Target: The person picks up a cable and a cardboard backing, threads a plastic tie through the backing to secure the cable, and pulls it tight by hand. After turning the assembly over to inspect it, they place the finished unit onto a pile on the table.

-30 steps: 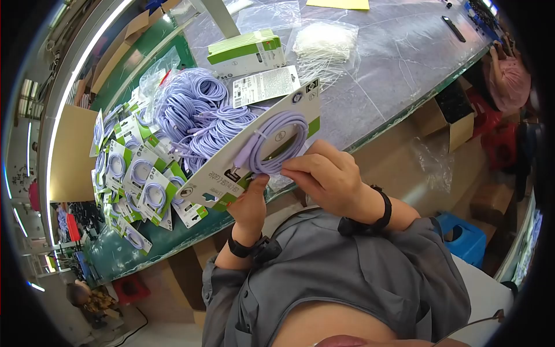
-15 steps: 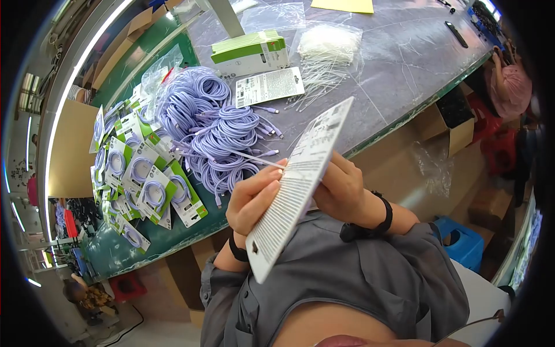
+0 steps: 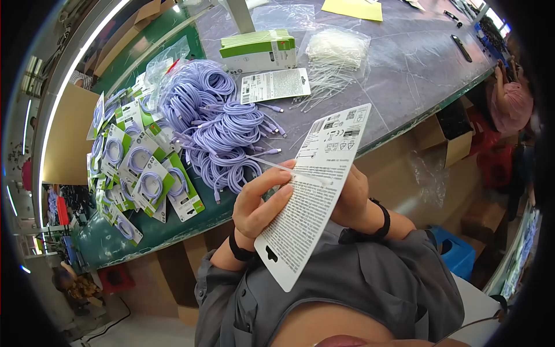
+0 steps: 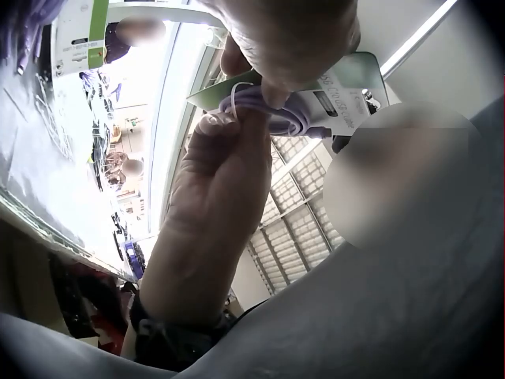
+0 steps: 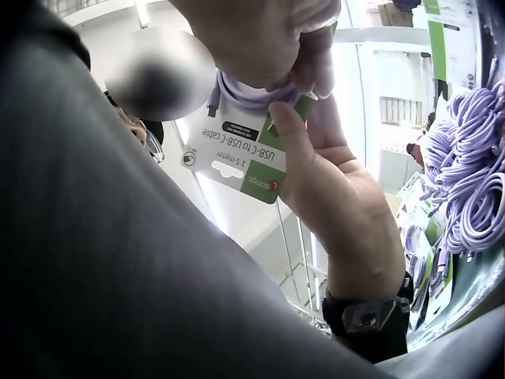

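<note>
A white card [image 3: 315, 191] is held tilted above the lap, its printed back towards the head view. My left hand [image 3: 257, 202] grips its left edge, fingers on the back near a thin white tie [image 3: 267, 164] that sticks out leftward; the right wrist view shows the thumb on the front [image 5: 229, 154]. Behind the card, my right hand [image 3: 351, 199] is partly hidden. In the left wrist view its fingers [image 4: 221, 130] pinch the coiled purple cable [image 4: 288, 118] on the card's front, where a white tie loop [image 4: 234, 99] passes around the coil.
On the table [image 3: 404, 63] lie a heap of purple cables [image 3: 222, 127], carded cables [image 3: 139, 168] at the left, a card stack [image 3: 257, 55], a single card [image 3: 276, 85] and a bag of white ties [image 3: 335, 52]. A blue stool [image 3: 454, 251] stands at the right.
The card has flipped from front to back towards the head view and turned further. My left fingers have moved onto its back. My right hand has gone behind it.
</note>
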A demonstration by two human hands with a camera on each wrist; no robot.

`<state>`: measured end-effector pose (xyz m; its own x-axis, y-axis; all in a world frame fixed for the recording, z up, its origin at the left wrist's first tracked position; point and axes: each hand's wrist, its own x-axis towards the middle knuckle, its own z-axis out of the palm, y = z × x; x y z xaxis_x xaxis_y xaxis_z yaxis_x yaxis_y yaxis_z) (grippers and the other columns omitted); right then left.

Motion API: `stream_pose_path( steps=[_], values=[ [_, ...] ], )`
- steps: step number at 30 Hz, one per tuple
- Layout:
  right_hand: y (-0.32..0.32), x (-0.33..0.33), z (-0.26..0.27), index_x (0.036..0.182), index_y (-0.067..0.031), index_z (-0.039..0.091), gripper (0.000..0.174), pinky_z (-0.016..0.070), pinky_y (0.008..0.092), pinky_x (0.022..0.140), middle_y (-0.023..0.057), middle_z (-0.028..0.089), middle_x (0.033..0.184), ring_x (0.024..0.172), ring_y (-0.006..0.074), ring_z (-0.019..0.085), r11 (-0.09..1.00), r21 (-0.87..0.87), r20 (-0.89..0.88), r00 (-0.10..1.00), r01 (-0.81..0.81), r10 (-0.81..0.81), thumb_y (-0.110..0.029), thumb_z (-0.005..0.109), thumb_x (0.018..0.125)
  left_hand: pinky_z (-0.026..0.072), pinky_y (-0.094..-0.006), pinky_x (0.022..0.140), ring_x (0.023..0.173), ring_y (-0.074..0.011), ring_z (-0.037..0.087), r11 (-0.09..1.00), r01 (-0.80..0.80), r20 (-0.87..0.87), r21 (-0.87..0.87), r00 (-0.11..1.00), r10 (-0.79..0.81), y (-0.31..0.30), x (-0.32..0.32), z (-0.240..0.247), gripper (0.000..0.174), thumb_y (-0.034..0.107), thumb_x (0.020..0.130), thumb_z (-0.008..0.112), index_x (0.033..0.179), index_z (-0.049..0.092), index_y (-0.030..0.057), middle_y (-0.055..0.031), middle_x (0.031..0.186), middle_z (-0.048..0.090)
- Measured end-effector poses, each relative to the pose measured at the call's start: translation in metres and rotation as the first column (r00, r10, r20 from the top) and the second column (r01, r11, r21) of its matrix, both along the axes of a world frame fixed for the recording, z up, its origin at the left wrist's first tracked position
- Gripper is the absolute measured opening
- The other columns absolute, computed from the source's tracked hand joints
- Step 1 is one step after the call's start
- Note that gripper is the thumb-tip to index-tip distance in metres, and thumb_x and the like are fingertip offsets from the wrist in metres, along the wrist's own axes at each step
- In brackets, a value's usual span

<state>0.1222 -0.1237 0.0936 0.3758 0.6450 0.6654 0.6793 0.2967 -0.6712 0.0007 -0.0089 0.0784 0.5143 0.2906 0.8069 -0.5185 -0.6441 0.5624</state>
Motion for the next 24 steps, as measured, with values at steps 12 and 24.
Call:
stream_pose_path(
  steps=[12,24],
  values=[
    [-0.002,0.002,-0.013,0.090,0.0011,0.057,0.009,0.0443,0.0201,0.056,0.0041,0.054,0.080,0.064,0.0063,0.053,0.913,0.168,-0.662,0.644,-0.371,0.383,-0.006,0.062,0.087,0.0463,-0.0344,0.092,0.101,-0.0238,0.060,0.882,-0.468,-0.329,-0.051,0.842,0.428,0.001,-0.014,-0.047,0.044,-0.003,0.078,0.062,0.119,0.049,0.0014,-0.0099,0.118,0.056],
    [0.003,0.014,-0.016,0.085,-0.0021,0.052,0.012,0.0435,0.0201,0.053,0.0018,0.053,0.072,0.059,0.0058,0.051,0.735,0.245,-0.756,0.350,-0.633,0.553,-0.010,0.059,0.091,0.0541,-0.0397,0.084,0.099,-0.0261,0.061,0.469,0.073,0.023,-0.880,0.994,-0.110,-0.004,-0.001,-0.026,0.034,0.006,0.093,0.050,0.126,0.042,0.0025,-0.0115,0.116,0.056]
  ],
)
